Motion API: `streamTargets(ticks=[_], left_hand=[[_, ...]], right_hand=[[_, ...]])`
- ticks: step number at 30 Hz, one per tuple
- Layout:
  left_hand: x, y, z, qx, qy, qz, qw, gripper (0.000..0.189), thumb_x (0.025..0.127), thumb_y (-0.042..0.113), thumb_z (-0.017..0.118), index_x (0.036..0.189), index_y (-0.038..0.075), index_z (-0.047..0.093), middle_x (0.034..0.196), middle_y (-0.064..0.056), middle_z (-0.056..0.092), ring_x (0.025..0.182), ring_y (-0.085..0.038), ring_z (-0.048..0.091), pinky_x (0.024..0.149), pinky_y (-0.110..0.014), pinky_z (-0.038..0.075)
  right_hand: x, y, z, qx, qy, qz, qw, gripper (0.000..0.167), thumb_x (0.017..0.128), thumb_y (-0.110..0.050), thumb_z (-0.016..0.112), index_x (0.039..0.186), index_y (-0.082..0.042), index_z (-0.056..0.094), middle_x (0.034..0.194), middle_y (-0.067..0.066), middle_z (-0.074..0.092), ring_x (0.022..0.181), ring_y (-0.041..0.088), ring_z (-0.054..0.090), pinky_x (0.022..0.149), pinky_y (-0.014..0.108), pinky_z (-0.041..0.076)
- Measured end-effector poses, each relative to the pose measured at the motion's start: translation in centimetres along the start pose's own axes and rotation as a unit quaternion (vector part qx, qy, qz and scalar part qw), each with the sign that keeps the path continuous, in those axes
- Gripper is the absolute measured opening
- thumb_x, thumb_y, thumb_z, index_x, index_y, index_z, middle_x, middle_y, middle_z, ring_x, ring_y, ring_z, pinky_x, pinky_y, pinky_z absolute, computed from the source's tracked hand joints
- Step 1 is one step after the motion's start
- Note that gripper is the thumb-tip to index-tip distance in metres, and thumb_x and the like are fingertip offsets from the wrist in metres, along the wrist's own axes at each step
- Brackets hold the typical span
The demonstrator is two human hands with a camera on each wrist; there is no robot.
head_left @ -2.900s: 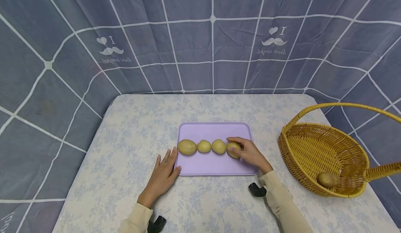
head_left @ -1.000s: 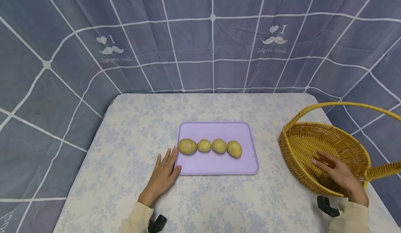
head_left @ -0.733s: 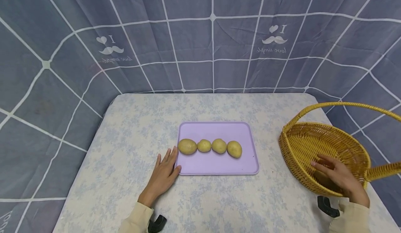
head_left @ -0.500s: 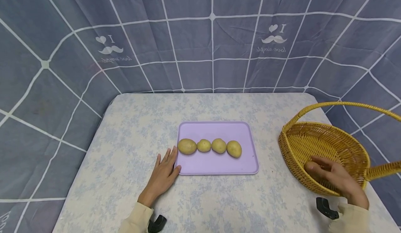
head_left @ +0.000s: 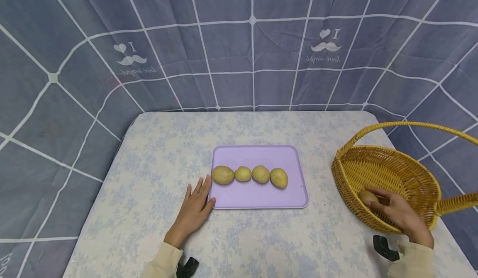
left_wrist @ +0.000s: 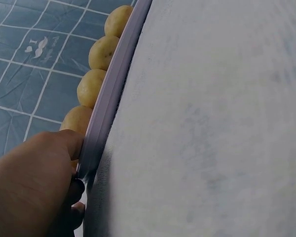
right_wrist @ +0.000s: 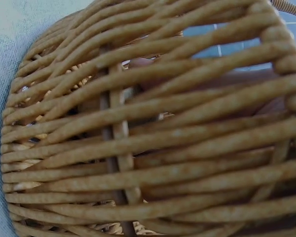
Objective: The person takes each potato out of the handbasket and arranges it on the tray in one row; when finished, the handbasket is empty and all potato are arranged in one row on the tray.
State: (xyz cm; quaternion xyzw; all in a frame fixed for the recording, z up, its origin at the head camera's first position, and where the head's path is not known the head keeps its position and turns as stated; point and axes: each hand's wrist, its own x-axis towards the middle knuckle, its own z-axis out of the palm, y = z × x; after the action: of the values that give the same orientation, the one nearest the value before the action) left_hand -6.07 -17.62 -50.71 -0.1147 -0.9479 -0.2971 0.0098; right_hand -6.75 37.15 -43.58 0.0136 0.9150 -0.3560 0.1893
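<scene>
In the head view my right hand (head_left: 397,213) reaches down into the wicker basket (head_left: 347,182) and grips a potato (head_left: 367,196) near the basket's left wall. My palm covers the rest of that potato. The right wrist view is filled by the basket's woven side (right_wrist: 153,143), and the hand shows only through gaps. A row of several potatoes (head_left: 260,174) crosses the purple tray (head_left: 257,155). My left hand (head_left: 192,211) lies flat at the tray's left edge, fingers extended. In the left wrist view its thumb (left_wrist: 71,143) touches the tray rim (left_wrist: 113,74), beside the nearest potato (left_wrist: 77,119).
A tall curved handle (head_left: 407,124) arches over the basket. The table (head_left: 168,145) has a pale floral cloth. Behind it and at both sides hangs a blue-grey checked curtain (head_left: 280,45). A black wrist mount (head_left: 385,248) sits by the right sleeve.
My right hand has left the rightmost potato on the tray, gone into the basket and taken hold of the potato there, shifting it leftward. The left hand has stayed put.
</scene>
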Motion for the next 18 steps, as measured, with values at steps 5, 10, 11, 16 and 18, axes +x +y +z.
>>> streamTargets(ticks=[5,10,11,16,18], left_hand=[[0.01,-0.03,-0.01,0.003,-0.001,-0.001,1.0,0.064,0.099,0.029,0.051,0.152,0.007,0.022,0.155,-0.004,0.025,0.147,-0.025,0.016,0.117,-0.053,-0.001],[0.01,-0.07,0.0,0.004,0.0,0.0,1.0,0.065,0.099,0.03,0.051,0.152,0.007,0.021,0.155,-0.005,0.025,0.147,-0.025,0.016,0.117,-0.053,-0.001],[0.0,-0.07,0.01,0.004,0.001,0.001,1.0,0.065,0.099,0.029,0.051,0.152,0.007,0.022,0.155,-0.005,0.026,0.146,-0.025,0.016,0.117,-0.053,-0.001],[-0.05,-0.04,0.01,0.004,0.011,0.007,0.9999,0.064,0.099,0.029,0.052,0.152,0.006,0.024,0.154,-0.007,0.028,0.146,-0.028,0.019,0.117,-0.054,0.001],[-0.04,-0.05,0.02,0.005,0.01,0.006,0.9999,0.064,0.099,0.029,0.052,0.152,0.006,0.024,0.154,-0.007,0.027,0.146,-0.028,0.019,0.117,-0.054,0.001]], right_hand=[[-0.05,-0.05,0.06,-0.002,0.015,-0.007,0.9999,0.066,0.097,-0.033,0.058,0.142,0.011,0.037,0.129,0.036,0.05,0.106,0.03,0.059,0.068,0.024,0.053],[-0.16,0.0,0.02,-0.009,0.054,-0.023,0.9983,0.06,0.097,-0.029,0.058,0.141,0.008,0.041,0.13,0.035,0.05,0.101,0.012,0.059,0.066,0.019,0.05],[-0.19,0.0,0.02,-0.007,0.063,-0.025,0.9977,0.059,0.097,-0.028,0.058,0.141,0.007,0.041,0.131,0.035,0.049,0.097,0.002,0.056,0.066,0.017,0.049],[-0.13,-0.34,-0.02,0.019,0.107,-0.04,0.9933,0.06,0.096,-0.028,0.06,0.141,0.006,0.042,0.133,0.034,0.047,0.089,-0.024,0.039,0.067,0.008,0.045],[-0.12,-0.66,-0.1,0.03,0.124,-0.046,0.9907,0.06,0.095,-0.028,0.061,0.142,0.005,0.042,0.133,0.029,0.049,0.089,-0.024,0.04,0.067,0.006,0.045]])
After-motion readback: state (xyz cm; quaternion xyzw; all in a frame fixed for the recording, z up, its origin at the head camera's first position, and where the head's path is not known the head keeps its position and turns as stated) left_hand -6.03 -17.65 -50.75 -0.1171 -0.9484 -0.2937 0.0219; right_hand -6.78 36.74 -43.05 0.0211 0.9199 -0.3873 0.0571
